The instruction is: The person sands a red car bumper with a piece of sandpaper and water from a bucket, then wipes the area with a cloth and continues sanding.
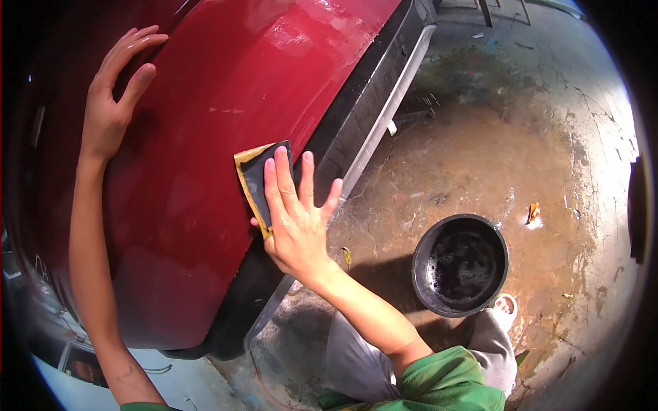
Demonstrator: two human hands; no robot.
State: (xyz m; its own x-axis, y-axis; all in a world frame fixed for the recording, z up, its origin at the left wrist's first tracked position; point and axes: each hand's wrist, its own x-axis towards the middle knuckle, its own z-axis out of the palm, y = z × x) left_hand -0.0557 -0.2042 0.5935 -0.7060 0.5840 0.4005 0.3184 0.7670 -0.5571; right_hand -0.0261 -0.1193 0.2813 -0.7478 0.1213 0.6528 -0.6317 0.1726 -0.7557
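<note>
A wet red car body panel point(185, 178) fills the left half of the head view, with a black trim strip point(349, 103) along its lower edge. My right hand point(299, 226) presses a folded sheet of sandpaper point(255, 179), dark with a yellowish-brown border, against the panel beside the trim. Its fingers lie along the sheet and the thumb tip shows at the sheet's left side. Farther up on the left, my left hand point(116, 96) is at the red surface, fingers spread from the thumb and holding nothing. Whether it touches the panel I cannot tell.
A round black basin point(419, 274) with dark water stands on the wet, stained concrete floor point(548, 157), close to my sandalled foot point(506, 305). An orange-brown scrap point(533, 212) lies beyond it. Legs of furniture point(485, 12) show at the top right.
</note>
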